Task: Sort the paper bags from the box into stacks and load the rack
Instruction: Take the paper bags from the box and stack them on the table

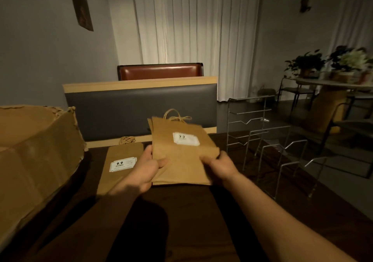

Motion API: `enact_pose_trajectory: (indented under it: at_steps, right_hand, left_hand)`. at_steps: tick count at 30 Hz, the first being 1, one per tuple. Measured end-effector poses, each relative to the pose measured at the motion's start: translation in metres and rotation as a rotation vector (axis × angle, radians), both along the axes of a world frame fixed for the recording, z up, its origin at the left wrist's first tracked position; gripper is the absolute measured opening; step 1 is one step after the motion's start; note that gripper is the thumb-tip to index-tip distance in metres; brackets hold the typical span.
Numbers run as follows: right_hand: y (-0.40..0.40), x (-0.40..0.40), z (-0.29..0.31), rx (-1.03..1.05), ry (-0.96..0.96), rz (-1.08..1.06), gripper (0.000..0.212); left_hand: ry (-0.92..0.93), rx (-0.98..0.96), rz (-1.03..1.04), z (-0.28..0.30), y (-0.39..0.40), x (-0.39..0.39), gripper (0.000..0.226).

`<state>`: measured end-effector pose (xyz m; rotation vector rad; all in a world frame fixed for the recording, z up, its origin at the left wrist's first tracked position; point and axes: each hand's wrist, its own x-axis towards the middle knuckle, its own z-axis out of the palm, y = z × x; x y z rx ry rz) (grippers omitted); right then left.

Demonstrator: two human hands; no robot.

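Both hands, left hand (145, 168) and right hand (220, 163), pinch the bag stack (181, 156); loose sheets could fan out, snagging the rack (268, 140) wires.

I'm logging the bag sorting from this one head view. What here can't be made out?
- Label on the held bags: motion-blurred, its number unreadable.
- How many bags the left hand and right hand grip: edges overlap.
- Cardboard box: contents hidden by its near wall; cut off at the left edge.
- Bag on the table: lower corner covered by the left forearm.
- Wire rack: thin wires, dim light; slot count unclear.
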<state>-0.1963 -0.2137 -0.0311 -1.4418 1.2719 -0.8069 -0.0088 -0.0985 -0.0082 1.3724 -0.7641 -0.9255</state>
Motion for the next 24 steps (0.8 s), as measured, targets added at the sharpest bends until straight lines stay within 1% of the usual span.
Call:
enact_pose_trajectory:
  at_steps: [1,2,3,4,5,6,9,11,14,16,17,20,22,24]
  right_hand:
    - [0.000,-0.003,0.007,0.047,-0.160,-0.023,0.083]
    - [-0.002,-0.006,0.012,0.048,-0.271,-0.025,0.081]
    - [0.001,-0.007,0.017,0.003,-0.323,-0.017,0.071]
    - [0.005,-0.008,0.021,-0.068,-0.346,-0.011,0.059]
    - [0.010,-0.008,0.022,-0.141,-0.338,-0.023,0.052]
    - [0.016,-0.010,0.022,-0.186,-0.338,-0.034,0.050]
    - [0.028,-0.016,0.004,-0.176,-0.329,0.063,0.046]
    - [0.033,-0.021,-0.012,-0.151,-0.294,0.139,0.043]
    - [0.035,-0.022,-0.018,-0.161,-0.333,0.143,0.037]
    - [0.032,-0.019,-0.016,-0.172,-0.276,0.112,0.038]
    - [0.030,-0.016,-0.015,-0.189,-0.224,0.096,0.042]
    - [0.019,-0.005,-0.008,-0.288,-0.023,0.026,0.067]
    - [0.012,0.002,-0.008,-0.327,0.163,-0.012,0.079]
    - [0.010,0.006,-0.013,-0.345,0.359,0.002,0.082]
  left_hand:
    - [-0.035,-0.077,-0.023,0.004,0.010,-0.002,0.046]
    - [-0.065,-0.125,-0.042,0.007,0.017,-0.005,0.047]
    - [-0.077,-0.152,-0.038,0.009,0.023,-0.008,0.048]
    - [-0.090,-0.158,-0.014,0.009,0.026,-0.009,0.048]
    - [-0.099,-0.150,0.019,0.007,0.027,-0.012,0.048]
    - [-0.108,-0.130,0.049,0.004,0.026,-0.013,0.047]
    - [-0.155,-0.070,0.121,-0.016,0.024,-0.020,0.046]
    - [-0.147,-0.073,0.164,-0.031,0.023,-0.023,0.047]
    - [-0.164,-0.085,0.188,-0.040,0.020,-0.021,0.050]
    - [-0.211,-0.068,0.193,-0.040,0.018,-0.019,0.056]
    - [-0.249,-0.046,0.193,-0.040,0.017,-0.019,0.062]
    - [-0.398,0.032,0.231,-0.040,0.008,-0.018,0.095]
    - [-0.475,0.122,0.230,-0.039,0.004,-0.024,0.099]
    - [-0.539,0.203,0.228,-0.039,0.001,-0.029,0.093]
